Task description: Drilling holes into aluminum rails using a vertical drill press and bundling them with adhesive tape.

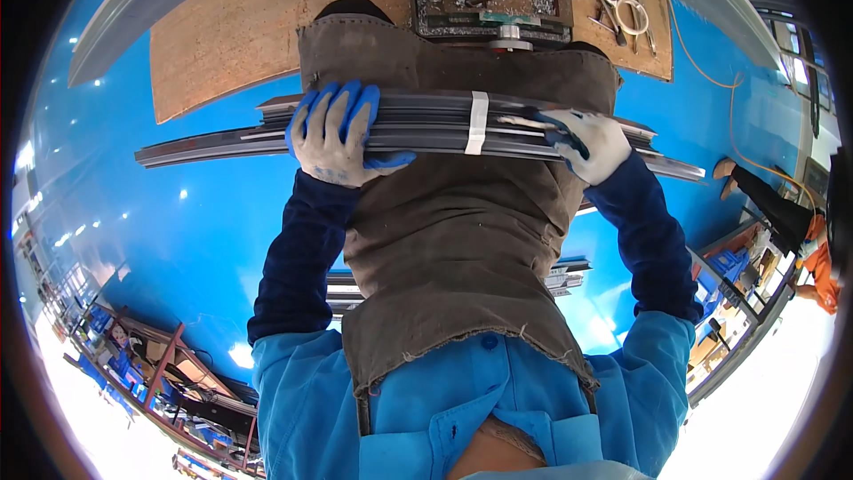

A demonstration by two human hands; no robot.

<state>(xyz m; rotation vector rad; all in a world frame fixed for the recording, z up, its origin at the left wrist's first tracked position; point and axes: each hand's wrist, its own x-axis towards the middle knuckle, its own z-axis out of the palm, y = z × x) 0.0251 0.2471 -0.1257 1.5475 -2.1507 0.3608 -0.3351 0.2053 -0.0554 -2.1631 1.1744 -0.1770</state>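
Your left hand (333, 138) and right hand (591, 144) each grip the taped bundle of grey metal profiles (426, 129), clenched round it, held level against your apron (444, 240), near the worktop (231, 31) edge. Keep both ends level.

Glossy blue floor (133, 240) all around, dotted with light reflections. Brown wooden board (231, 31) ahead, carrying a metal machine base (498, 9) strewn with shavings, plus a few hand tools (626, 18) near its right end. Long pale grey beam (151, 0) curving along the upper left. Orange cable (711, 80) trailing across the floor at right. Second stack of grey profiles (564, 276) low on the floor. Another person in orange (822, 271) at far right. Cluttered racks (169, 373) lower left.
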